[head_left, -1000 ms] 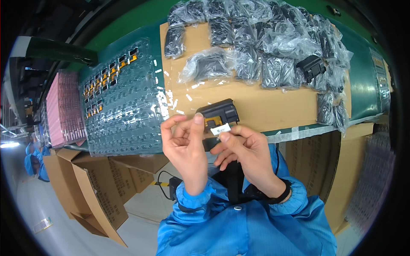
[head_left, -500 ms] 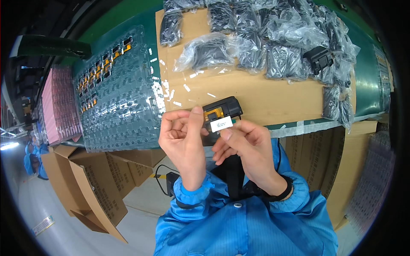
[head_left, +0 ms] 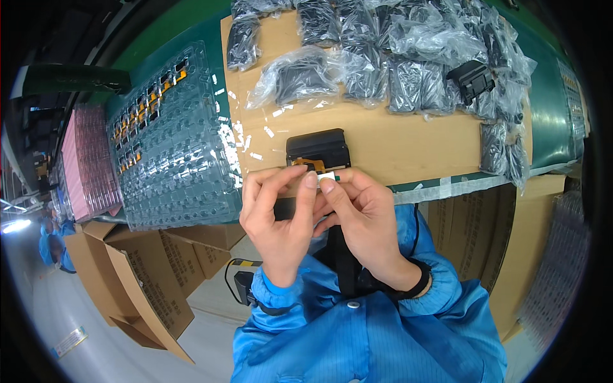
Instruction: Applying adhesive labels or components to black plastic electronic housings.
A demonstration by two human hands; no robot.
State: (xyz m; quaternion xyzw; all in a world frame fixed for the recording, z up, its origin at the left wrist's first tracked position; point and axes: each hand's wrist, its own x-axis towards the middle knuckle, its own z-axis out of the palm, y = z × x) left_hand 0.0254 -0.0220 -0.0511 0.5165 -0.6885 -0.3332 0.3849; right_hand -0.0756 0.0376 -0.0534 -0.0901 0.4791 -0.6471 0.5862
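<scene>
A black plastic housing [head_left: 319,145] lies on the cardboard just beyond my fingertips, with an orange flex cable [head_left: 309,163] showing at its near edge. My left hand [head_left: 276,216] is closed, thumb and forefinger pinching beside the cable's near end; what exactly they grip is partly hidden. From the other side, my right hand [head_left: 365,220] pinches a small white label [head_left: 327,175] between thumb and forefinger. Both thumbs almost meet at the label, covering part of it. A small green bit shows beside the right fingertips.
Plastic-wrapped black parts [head_left: 364,64] crowd the back of the cardboard sheet [head_left: 396,143]. An unwrapped black part [head_left: 472,80] rests on them. To the left are white paper scraps [head_left: 255,155], a clear tray [head_left: 172,127] with orange-and-black pieces, and stacked trays [head_left: 96,159]. Open cartons [head_left: 140,274] stand below the table.
The black housing has shifted left and now lies flatter, beyond my hands. My fingers have drawn together over the white label, which shows less than before.
</scene>
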